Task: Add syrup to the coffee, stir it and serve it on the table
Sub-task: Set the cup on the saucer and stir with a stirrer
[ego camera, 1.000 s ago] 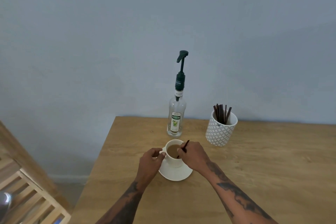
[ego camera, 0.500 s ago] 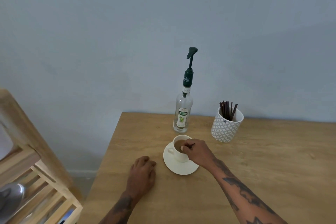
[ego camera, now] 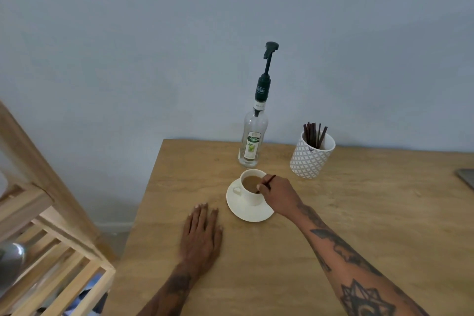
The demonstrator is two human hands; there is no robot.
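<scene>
One white coffee cup (ego camera: pixel 252 188) with milky coffee, on one white saucer (ego camera: pixel 250 209), near the left end of the wooden tabletop (ego camera: pixel 333 226), handle turned left. Right hand (ego camera: pixel 278 195) over the cup's right rim, fingers pinching one dark stir stick (ego camera: pixel 266 183), lower end dipped in the coffee, upper end slanting up to the right. Left hand (ego camera: pixel 201 233) flat on the tabletop just left of the saucer, palm down, fingers straight and slightly spread, holding nothing, not touching the saucer. One clear syrup bottle (ego camera: pixel 252 141) with a dark green pump, upright just behind the cup, close to the wall. One white patterned holder (ego camera: pixel 311 156) to the right of the bottle, several dark stir sticks (ego camera: pixel 314 134) upright in it, too bunched to count surely. One wooden slatted rack (ego camera: pixel 51 251) at far left, off the tabletop.
</scene>
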